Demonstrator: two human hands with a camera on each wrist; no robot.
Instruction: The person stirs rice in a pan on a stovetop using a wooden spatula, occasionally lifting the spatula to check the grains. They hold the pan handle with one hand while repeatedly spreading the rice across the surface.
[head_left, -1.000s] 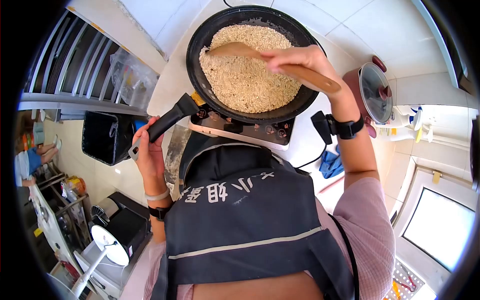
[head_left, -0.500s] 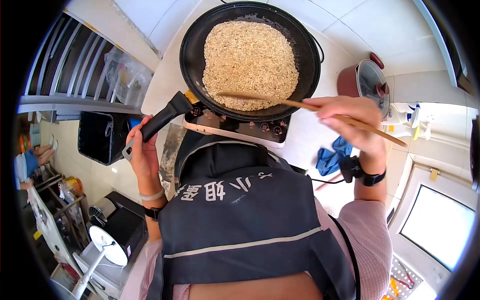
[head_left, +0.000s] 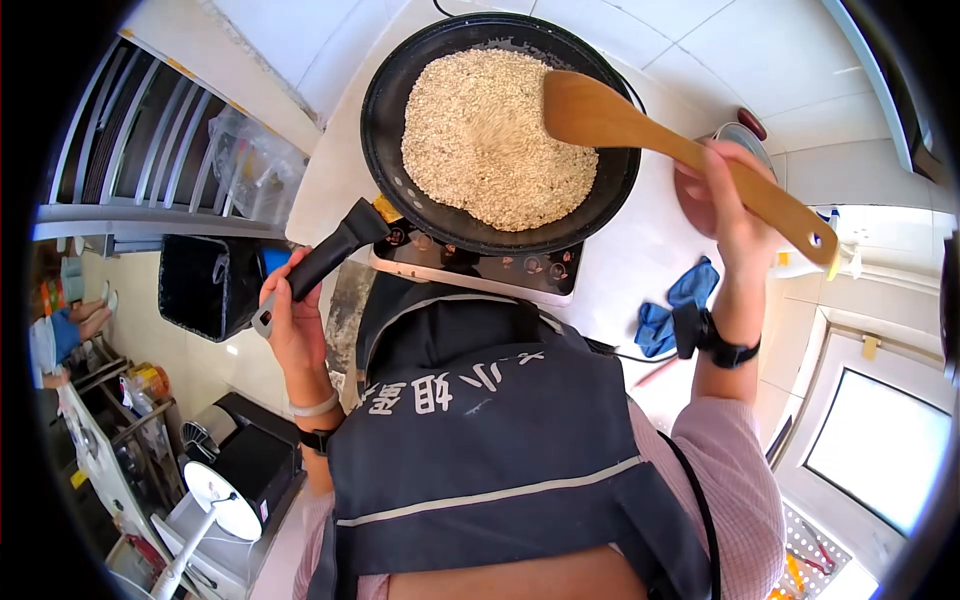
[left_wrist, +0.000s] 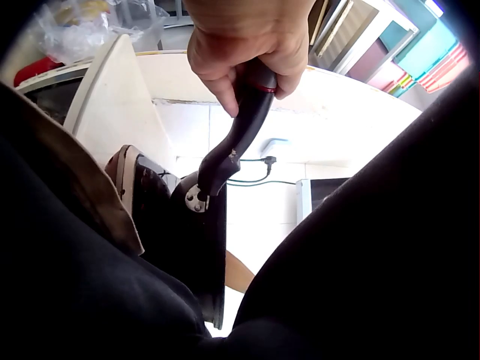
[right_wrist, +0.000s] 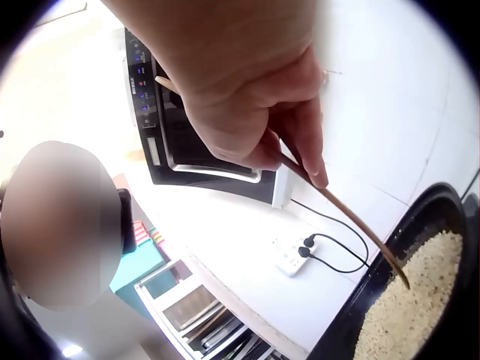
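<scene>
A black frying pan [head_left: 380, 130] holds a broad heap of pale tan grains [head_left: 480, 140]. My left hand [head_left: 296, 318] grips the pan's black handle [head_left: 330, 250] near its end; the left wrist view shows the fingers wrapped around the handle [left_wrist: 236, 142] from above. In my right hand [head_left: 740, 215] is a wooden spatula [head_left: 610, 118], held along its shaft, with its broad blade over the right side of the grains. Seen from the right wrist, the spatula [right_wrist: 360, 221] slants down, its tip right at the grains.
Under the pan sits an induction cooker [head_left: 480, 272]. To the right are a reddish lidded pot [head_left: 693, 195] and a blue cloth [head_left: 685, 300]. A black bin [head_left: 205, 285] stands at the left. A power strip with plugs [right_wrist: 289, 259] lies on the counter.
The spatula swept from the pan's left side to the near edge, then up to the right side, its blade now turned broad to the head view. My left hand stays on the handle.
</scene>
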